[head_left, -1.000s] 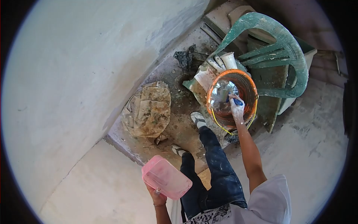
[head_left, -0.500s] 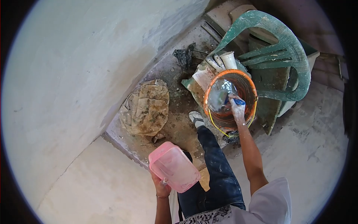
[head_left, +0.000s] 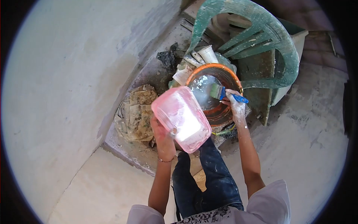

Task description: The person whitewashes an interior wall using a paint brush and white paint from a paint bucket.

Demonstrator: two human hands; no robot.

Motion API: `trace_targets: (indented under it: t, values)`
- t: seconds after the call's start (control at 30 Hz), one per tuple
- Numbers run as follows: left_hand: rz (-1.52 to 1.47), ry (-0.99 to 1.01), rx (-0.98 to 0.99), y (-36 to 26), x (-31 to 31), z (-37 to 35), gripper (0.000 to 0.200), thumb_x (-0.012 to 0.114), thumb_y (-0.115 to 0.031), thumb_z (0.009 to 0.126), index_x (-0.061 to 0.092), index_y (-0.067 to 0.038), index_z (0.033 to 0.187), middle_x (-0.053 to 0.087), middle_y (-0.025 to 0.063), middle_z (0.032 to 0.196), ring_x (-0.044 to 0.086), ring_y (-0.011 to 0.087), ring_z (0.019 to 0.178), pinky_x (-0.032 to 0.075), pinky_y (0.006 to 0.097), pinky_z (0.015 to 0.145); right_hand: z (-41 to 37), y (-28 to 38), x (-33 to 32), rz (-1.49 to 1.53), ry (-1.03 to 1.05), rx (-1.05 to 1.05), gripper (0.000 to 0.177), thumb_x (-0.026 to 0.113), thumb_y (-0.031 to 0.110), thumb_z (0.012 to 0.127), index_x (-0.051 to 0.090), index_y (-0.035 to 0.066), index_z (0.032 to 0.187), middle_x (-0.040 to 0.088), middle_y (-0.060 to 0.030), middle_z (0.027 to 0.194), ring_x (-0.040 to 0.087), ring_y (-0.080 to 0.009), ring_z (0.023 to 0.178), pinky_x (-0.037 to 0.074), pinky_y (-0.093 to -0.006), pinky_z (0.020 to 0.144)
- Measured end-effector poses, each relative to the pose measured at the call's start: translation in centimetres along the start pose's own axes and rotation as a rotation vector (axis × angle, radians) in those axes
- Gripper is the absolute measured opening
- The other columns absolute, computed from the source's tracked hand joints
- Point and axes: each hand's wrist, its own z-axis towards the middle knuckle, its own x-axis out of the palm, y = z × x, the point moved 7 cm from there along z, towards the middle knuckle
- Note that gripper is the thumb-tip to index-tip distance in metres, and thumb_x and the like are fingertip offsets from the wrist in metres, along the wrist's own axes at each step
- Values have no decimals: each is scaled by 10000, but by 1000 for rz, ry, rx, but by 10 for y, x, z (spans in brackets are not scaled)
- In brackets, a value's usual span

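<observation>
My right hand [head_left: 235,101], specked with white, is closed round the blue handle of a paintbrush [head_left: 218,92]. Its greenish bristles point left over the mouth of an orange bucket [head_left: 233,76], which holds a greyish-white liquid [head_left: 202,85]. My left hand [head_left: 163,135] grips a pink plastic tub [head_left: 182,119] by its left side, thumb toward the rim. The tub is tilted, with a bright glare on its pale inside, and it overlaps the bucket's lower left edge in this view. The bucket sits on the seat of a green plastic chair [head_left: 290,52].
Beside the bucket on the seat stand a white cup [head_left: 208,54] and some stained tools. A crumpled, dirty sack [head_left: 138,114] lies on the floor near the pale wall [head_left: 74,74]. Farther back is a black plastic bag [head_left: 167,58]. A board [head_left: 257,82] leans by the chair.
My left hand has brought the pink tub up and right, to the bucket's edge. The paintbrush has risen out of the bucket's liquid, so its bristles now show. The view has shifted slightly.
</observation>
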Motion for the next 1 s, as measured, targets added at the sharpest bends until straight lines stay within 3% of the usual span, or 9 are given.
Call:
trace_targets:
  t: [0.1, 0.23, 0.33, 0.43, 0.5, 0.63, 0.83, 1.0]
  values:
    - [-147, -54, 38, 9, -13, 3, 839, 691, -194, 921, 220, -49, 1600, 389, 117, 1554, 398, 254, 1435, 349, 427, 1192, 1, 5, -5, 63, -18, 34, 210, 702, 195, 988, 720, 31, 1117, 711, -64, 963, 701, -139, 815, 621, -295, 717]
    - [-66, -62, 50, 7, -29, -3, 784, 648, -246, 966, 224, -70, 1602, 377, 113, 1565, 406, 272, 1434, 369, 438, 1181, -9, 25, -5, 182, -13, 22, 249, 686, 265, 1007, 720, 49, 1126, 709, -13, 884, 671, -85, 751, 561, -241, 672]
    - [-148, -172, -7, 11, -42, -11, 770, 712, -185, 882, 307, -37, 1520, 438, 110, 1486, 425, 248, 1401, 346, 409, 1187, -17, 45, 0, 255, -41, 62, 267, 636, 310, 1038, 706, 67, 1126, 703, -17, 890, 651, -101, 771, 525, -273, 723]
    - [-149, -192, -22, 15, -51, -16, 756, 709, -181, 883, 316, -44, 1515, 441, 108, 1483, 424, 249, 1401, 350, 407, 1185, -18, 54, 1, 268, -44, 65, 259, 636, 338, 1038, 697, 94, 1096, 688, 7, 883, 635, -97, 802, 512, -297, 764]
    - [-156, -192, -17, 16, -55, -19, 749, 703, -175, 887, 316, -44, 1515, 443, 108, 1481, 424, 249, 1400, 348, 409, 1186, -22, 68, 4, 230, -72, 26, 270, 671, 324, 1019, 710, 60, 1061, 683, 5, 823, 624, -75, 707, 503, -247, 671]
    - [-163, -219, -13, 29, -67, -24, 709, 675, -147, 900, 321, -41, 1506, 446, 111, 1477, 425, 246, 1397, 343, 409, 1186, -40, 93, 23, 274, 54, -53, 205, 648, 220, 1032, 671, 24, 1089, 707, -56, 995, 646, -113, 750, 533, -291, 704]
    - [-213, -202, -35, 29, -60, -20, 644, 646, -104, 912, 341, -28, 1474, 457, 113, 1467, 437, 231, 1383, 345, 399, 1179, -76, 114, 59, 285, 212, -16, 152, 634, 188, 1035, 667, 44, 1071, 699, -63, 1047, 651, -127, 771, 544, -316, 728]
    - [-214, -220, -5, 21, -61, -22, 656, 669, -126, 919, 336, -28, 1476, 460, 113, 1466, 445, 231, 1379, 347, 398, 1179, -49, 83, 47, 176, 128, 21, 216, 655, 255, 1028, 684, 43, 1061, 698, -25, 823, 669, -101, 716, 574, -271, 687]
